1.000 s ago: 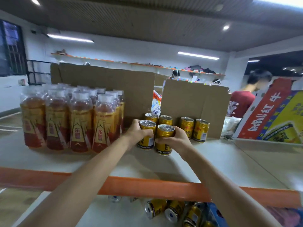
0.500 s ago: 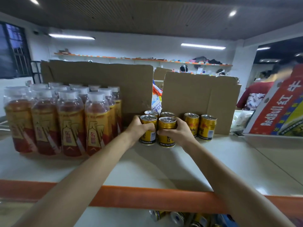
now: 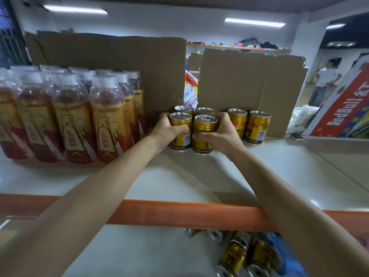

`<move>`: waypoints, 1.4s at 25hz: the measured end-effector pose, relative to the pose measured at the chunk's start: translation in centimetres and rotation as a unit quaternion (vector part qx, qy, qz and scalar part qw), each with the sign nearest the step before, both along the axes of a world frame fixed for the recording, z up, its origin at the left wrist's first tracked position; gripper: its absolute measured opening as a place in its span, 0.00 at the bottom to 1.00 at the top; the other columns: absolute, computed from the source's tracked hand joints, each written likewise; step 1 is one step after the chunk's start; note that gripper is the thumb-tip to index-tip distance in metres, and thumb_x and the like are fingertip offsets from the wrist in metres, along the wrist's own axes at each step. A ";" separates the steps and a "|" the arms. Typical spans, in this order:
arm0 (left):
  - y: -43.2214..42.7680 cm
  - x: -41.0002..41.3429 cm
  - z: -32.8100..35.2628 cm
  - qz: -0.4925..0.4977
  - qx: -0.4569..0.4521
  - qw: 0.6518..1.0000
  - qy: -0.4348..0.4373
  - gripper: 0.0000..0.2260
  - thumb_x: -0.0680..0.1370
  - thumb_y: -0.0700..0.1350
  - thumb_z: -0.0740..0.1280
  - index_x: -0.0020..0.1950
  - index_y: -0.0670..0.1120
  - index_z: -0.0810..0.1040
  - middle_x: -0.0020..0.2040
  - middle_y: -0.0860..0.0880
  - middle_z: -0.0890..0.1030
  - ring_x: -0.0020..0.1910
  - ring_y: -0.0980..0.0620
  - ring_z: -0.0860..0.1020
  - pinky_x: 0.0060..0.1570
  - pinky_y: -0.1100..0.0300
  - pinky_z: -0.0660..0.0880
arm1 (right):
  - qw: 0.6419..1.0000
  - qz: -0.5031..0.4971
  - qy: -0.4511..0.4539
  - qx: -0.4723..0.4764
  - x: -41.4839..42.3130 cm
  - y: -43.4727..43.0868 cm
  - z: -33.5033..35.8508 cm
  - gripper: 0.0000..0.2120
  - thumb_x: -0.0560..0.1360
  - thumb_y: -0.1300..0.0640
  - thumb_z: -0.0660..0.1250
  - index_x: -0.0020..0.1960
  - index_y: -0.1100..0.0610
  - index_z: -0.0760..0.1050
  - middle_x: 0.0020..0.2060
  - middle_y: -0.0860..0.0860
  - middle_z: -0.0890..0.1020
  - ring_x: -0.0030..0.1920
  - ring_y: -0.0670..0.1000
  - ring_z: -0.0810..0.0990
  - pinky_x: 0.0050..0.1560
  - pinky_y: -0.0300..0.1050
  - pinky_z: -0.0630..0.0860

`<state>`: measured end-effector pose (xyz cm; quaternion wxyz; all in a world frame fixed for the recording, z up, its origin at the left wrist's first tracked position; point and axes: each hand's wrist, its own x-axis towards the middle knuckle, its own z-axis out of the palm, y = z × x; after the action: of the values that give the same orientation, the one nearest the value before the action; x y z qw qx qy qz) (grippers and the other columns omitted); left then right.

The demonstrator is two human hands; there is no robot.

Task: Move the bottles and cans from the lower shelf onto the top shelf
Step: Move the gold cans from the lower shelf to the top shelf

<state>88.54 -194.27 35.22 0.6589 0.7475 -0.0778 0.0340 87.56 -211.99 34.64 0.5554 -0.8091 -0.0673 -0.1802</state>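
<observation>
Gold cans (image 3: 201,126), upright pair, top shelf (image 3: 179,176), gripped singly by left hand (image 3: 166,131), right hand (image 3: 219,134); remaining cans (image 3: 233,258) below, rightward.

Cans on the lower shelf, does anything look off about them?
Yes. The lower cans lie tipped on their sides in a jumble, while the top cans stand upright. No spill shows.

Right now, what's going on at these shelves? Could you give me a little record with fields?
Left hand: grips left can
Right hand: grips right can
Top shelf: both held cans upright on it, side by side; four other cans close by; bottles at left
Lower shelf: lying cans, not yet moved
Backdrop: cardboard sheets
</observation>
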 end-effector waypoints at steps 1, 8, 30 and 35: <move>0.0 -0.1 0.0 0.005 0.020 1.000 -0.005 0.42 0.56 0.50 0.77 0.67 0.45 0.65 0.61 0.46 0.77 0.60 0.48 0.77 0.58 0.52 0.75 | 1.000 0.001 -0.003 -0.009 0.0 0.0 0.0 0.37 0.59 0.59 0.84 0.61 0.54 0.67 0.55 0.50 0.79 0.54 0.46 0.80 0.49 0.38 0.77; 0.2 0.1 -0.2 0.073 0.203 0.971 -0.104 0.30 0.73 0.43 0.75 0.70 0.43 0.65 0.59 0.49 0.73 0.56 0.52 0.73 0.53 0.60 0.69 | 0.992 -0.026 -0.028 -0.116 -0.5 -0.1 0.2 0.41 0.62 0.53 0.83 0.68 0.59 0.65 0.58 0.49 0.74 0.55 0.45 0.74 0.50 0.35 0.70; 1.7 -11.6 2.4 0.039 0.650 0.737 -0.182 0.15 0.82 0.47 0.55 0.43 0.41 0.75 0.46 0.39 0.80 0.46 0.38 0.77 0.47 0.48 0.75 | 0.919 -0.093 0.017 -0.384 -9.3 -1.6 -0.1 0.18 0.84 0.50 0.52 0.59 0.64 0.70 0.59 0.64 0.78 0.60 0.64 0.76 0.48 0.49 0.68; 3.2 -16.1 2.5 0.018 0.649 0.731 -0.211 0.15 0.82 0.46 0.55 0.40 0.41 0.74 0.42 0.41 0.78 0.43 0.40 0.75 0.44 0.50 0.73 | 0.879 -0.089 0.032 -0.467 -14.9 -0.3 1.3 0.14 0.81 0.64 0.54 0.58 0.65 0.76 0.56 0.60 0.80 0.55 0.64 0.78 0.47 0.49 0.76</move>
<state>72.39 -191.08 37.70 -0.0208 0.9681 -0.2042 0.1439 72.62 -212.30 35.98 0.0962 -0.9825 -0.0533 -0.1507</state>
